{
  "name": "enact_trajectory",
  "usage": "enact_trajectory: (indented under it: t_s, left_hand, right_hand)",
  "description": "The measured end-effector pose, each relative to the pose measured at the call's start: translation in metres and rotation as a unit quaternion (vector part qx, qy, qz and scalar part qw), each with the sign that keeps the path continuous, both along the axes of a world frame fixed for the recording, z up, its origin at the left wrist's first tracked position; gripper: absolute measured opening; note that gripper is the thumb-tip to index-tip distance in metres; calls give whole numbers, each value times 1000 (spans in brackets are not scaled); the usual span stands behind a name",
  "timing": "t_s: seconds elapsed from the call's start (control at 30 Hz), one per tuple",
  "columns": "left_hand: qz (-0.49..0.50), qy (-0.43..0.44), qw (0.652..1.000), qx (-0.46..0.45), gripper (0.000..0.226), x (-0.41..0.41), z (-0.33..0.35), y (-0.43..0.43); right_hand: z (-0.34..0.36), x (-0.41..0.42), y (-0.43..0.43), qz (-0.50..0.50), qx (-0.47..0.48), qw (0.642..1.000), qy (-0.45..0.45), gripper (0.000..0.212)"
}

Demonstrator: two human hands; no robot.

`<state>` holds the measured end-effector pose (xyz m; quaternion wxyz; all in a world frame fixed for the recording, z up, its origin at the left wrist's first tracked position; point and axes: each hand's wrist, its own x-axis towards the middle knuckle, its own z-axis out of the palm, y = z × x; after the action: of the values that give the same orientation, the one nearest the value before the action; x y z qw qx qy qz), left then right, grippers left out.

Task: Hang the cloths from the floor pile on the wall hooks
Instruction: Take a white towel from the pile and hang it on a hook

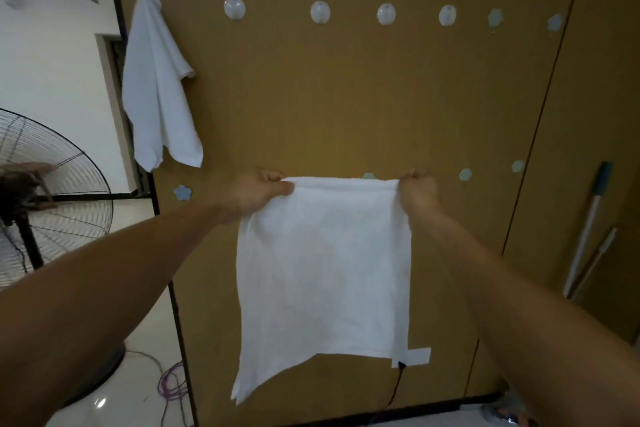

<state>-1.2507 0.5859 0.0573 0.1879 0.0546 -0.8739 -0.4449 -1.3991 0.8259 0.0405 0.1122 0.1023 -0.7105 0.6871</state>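
A white cloth (pixel 325 270) hangs spread flat in front of the brown wall panel (pixel 346 97). My left hand (pixel 258 192) grips its top left corner and my right hand (pixel 417 189) grips its top right corner, both at about the same height. Above them runs a row of round white wall hooks; the nearest bare ones are a hook (pixel 234 7) at the left and a hook (pixel 320 12) beside it. Another white cloth (pixel 157 90) hangs from the leftmost hook. The floor pile is out of view.
A standing fan (pixel 45 198) is at the left, with cables (pixel 169 385) on the floor beside the panel. Two poles (pixel 585 232) lean against the wall at the right. Small flower and hexagon stickers dot the panel.
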Motion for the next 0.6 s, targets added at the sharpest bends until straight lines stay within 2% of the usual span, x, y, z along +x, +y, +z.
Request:
enact_trajectory:
  t_s: [0.07,0.13,0.23,0.3,0.37,0.43,0.5,0.6]
  left_hand:
    - [37,14,999,-12,25,-4,2,1]
    - [71,29,997,-23,26,-7,6,0]
    - [76,29,993,-82,20,-5,12,-4]
    - [73,21,990,-121,16,0,17,-9]
    - [63,24,990,-122,13,4,22,-17]
    - [42,17,993,-112,8,8,30,-26]
    - [16,-11,993,-117,18,9,35,-39]
    - [-2,-49,991,-121,15,0,38,-69]
  right_hand:
    - [5,1,-6,24,31,999,37,24]
    - [8,5,-11,63,109,987,96,19]
    - [10,9,-15,150,249,940,181,54]
    - [10,5,-20,168,318,905,226,74]
    - [12,-6,-29,150,297,917,218,62]
    - [14,-19,-41,124,215,950,187,33]
    - [20,-26,-56,116,168,963,174,16]
    - [28,-32,-79,126,150,958,211,27]
